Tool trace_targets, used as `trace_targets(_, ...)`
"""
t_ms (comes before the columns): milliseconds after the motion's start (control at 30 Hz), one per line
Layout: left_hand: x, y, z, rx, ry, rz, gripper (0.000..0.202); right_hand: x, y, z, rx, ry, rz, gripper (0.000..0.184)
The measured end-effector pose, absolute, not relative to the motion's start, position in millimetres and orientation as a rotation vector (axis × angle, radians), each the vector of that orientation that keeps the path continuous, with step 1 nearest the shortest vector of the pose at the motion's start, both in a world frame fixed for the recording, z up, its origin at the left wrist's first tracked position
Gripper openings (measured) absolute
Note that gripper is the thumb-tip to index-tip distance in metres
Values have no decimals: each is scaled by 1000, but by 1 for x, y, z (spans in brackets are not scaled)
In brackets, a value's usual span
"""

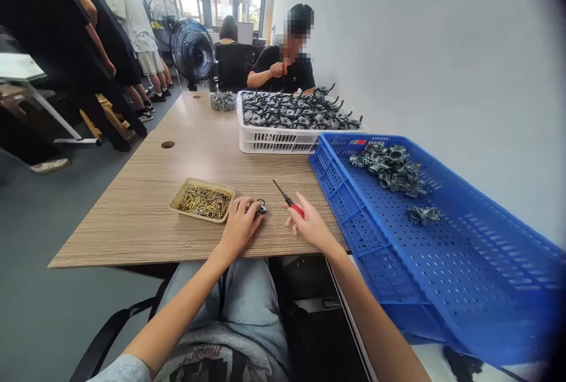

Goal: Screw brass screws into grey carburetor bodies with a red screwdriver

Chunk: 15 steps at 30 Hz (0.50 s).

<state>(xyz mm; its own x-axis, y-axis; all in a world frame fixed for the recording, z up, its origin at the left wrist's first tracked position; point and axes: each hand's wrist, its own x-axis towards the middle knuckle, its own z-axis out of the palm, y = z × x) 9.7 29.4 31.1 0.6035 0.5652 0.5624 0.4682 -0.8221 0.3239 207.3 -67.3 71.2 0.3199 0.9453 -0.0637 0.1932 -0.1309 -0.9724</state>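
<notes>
My left hand (241,223) is closed over a small dark metal part (262,208) on the table; most of the part is hidden under the fingers. In my right hand (309,226) is a screwdriver (295,207) with a red and black handle, its shaft pointing up and to the left, apart from the metal part. Just left of my left hand stands a shallow cream tray (177,205) holding many brass-coloured screws (204,201).
A blue crate (375,234) with several metal parts (391,170) stands at the right. Farther back is a white basket (278,141) heaped with dark parts, beside a clear tub (223,101). A person (287,63) sits across the table; others stand left near a fan (193,50).
</notes>
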Motion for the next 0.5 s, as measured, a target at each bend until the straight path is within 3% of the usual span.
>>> trace_targets(167, 3, 29, 16, 2537, 733, 1096, 28, 203, -101, 98, -1908, -1283, 586, 33)
trace_targets(500, 0, 30, 3, 2538, 627, 1147, 19, 209, -153, 123, -1996, -1587, 448, 32)
